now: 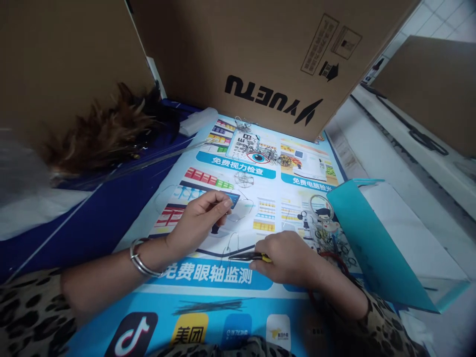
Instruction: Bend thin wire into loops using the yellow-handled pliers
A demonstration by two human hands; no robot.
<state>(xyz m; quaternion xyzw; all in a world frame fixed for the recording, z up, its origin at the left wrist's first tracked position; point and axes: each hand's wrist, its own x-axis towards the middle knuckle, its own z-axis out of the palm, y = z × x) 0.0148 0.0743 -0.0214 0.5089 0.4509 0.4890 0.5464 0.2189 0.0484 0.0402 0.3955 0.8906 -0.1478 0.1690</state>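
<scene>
mixed lot, blues and browns with leopard print
printed sheet [266,303]: sky blue and white, red, yellow and green shelf pictures, white lettering on blue bands, black, yellow, blue and white icon squares along its near edge; pliers [246,257]: black nose, yellow at the grip; thin wire [253,204]: silvery; straight wires [208,305] by the near edge: dark grey; wire tangle [244,179] toward the far edge: grey; large carton [267,54] at the far edge: brown, black print; open box [375,238] at the right edge: teal, white inside; cloth [107,218] past the left edge: deep blue; feathers [100,129] off the far left corner: mottled brown and black; bangles [136,258]: silver; sleeves [33,307]: tan, black leopard spots.
</scene>
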